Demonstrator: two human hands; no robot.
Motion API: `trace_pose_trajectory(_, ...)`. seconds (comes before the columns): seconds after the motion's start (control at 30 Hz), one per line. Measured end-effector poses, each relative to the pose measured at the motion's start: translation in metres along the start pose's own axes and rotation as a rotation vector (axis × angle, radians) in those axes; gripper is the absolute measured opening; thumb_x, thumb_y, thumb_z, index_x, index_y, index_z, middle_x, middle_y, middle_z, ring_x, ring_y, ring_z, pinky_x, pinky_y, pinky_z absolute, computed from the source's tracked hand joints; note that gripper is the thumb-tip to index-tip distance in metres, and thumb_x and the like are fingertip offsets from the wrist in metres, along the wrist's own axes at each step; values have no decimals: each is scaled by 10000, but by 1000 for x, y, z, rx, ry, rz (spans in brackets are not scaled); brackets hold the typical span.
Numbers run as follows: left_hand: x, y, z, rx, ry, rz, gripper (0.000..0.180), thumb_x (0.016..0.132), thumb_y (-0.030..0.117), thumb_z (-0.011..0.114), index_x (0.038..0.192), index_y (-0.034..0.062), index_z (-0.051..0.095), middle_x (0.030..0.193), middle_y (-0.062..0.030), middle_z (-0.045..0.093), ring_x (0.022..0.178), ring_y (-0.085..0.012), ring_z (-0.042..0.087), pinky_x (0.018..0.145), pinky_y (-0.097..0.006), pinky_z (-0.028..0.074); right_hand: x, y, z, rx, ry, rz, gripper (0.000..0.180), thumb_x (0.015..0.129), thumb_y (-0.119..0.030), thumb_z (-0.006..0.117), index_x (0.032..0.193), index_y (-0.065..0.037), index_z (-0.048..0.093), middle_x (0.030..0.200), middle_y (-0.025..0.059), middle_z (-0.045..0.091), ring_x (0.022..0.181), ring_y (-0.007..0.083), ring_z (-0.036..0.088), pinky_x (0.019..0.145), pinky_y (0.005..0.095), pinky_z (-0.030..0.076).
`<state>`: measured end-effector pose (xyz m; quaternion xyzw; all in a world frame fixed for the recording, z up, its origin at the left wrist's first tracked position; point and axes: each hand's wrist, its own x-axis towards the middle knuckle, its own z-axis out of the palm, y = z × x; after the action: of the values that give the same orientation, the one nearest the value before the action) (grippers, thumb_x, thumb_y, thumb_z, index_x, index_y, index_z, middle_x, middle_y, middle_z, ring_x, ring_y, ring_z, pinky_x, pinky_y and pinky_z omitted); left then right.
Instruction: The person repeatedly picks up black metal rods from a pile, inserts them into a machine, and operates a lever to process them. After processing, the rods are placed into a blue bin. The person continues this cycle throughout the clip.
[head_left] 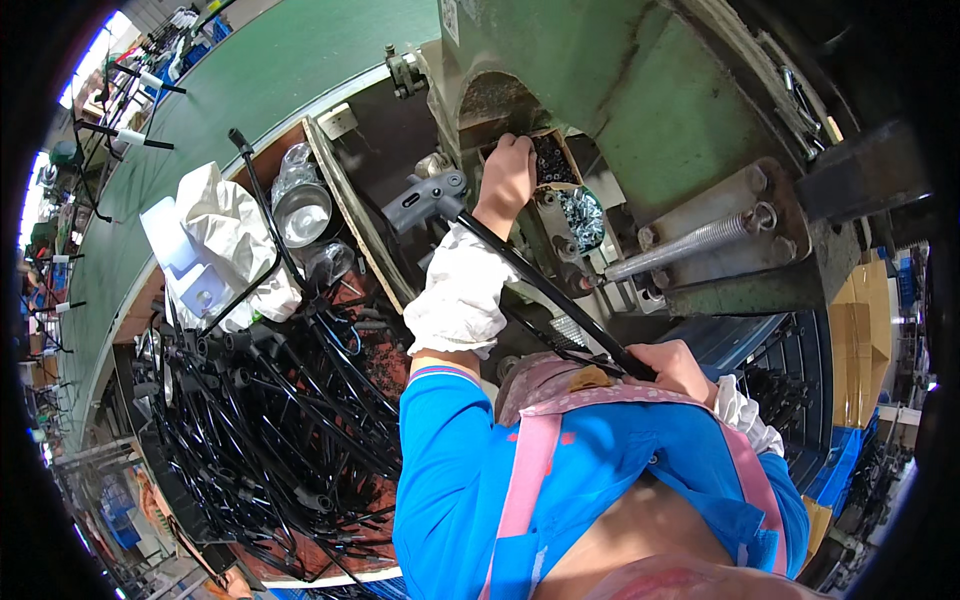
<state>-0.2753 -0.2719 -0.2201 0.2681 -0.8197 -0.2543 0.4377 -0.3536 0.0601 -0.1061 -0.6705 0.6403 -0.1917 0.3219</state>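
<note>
My left hand (508, 178) reaches forward to a small open box of black parts (551, 160) beneath the green machine. Its fingers are curled closed at the box's left side, and the fingertips are hidden, so what they hold cannot be made out. Close to my body, my right hand (675, 368) is wrapped round the lower end of a black tube (545, 285). That tube slants up and left, passing by my left wrist, to a grey plastic fitting (425, 200) at its far end. Small silvery parts (582, 218) lie just nearer than the box.
Many black tubes (270, 420) are heaped in a bin at left. White cloth (220, 235) and a clear plastic-wrapped roll (302, 212) lie beyond them. A spring (690, 245) sticks out from the green machine (640, 80) at right. A cardboard box (862, 340) stands far right.
</note>
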Motion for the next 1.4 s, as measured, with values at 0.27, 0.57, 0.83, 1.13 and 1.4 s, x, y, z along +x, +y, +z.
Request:
trace_pose_trajectory(0.27,-5,6,-19,-187,54,-206,136,810,29,591,915,-50,623,787,-164,646,696,-283,626,641,-342,495,4,-6,1,-6,28,-49,249,708,-152,688,895,-11,606,671,196,557,617,358,570,536,393,456)
trace_pose_trajectory(0.57,-88,101,-46,-1046,-397,-556,165,839,28,623,976,-64,626,739,-77,646,635,-114,614,584,-240,505,-2,-10,5,-52,102,-104,215,705,-160,680,848,-19,602,640,191,543,597,356,562,517,412,443)
trace_pose_trajectory(0.83,-109,130,-36,-1063,-288,-610,110,832,28,640,868,-73,618,740,-78,637,633,-126,631,593,-248,536,-11,-12,6,-69,107,-141,255,703,-195,688,880,-26,615,657,174,563,614,346,572,525,410,449)
trace_pose_trajectory(1.13,-126,120,-39,-421,-238,-233,223,822,12,598,1043,-14,585,827,-85,592,684,-120,581,599,-272,480,-21,-18,4,-30,105,-100,222,697,-177,667,846,-27,600,670,176,568,629,359,572,540,425,454)
trace_pose_trajectory(1.4,-138,132,-76,-1387,-149,-628,322,892,73,565,1192,-2,475,1003,-163,607,595,-102,500,536,-229,389,1,-5,-4,-171,115,-65,220,697,-191,649,795,-10,572,698,193,578,657,384,573,555,455,451)
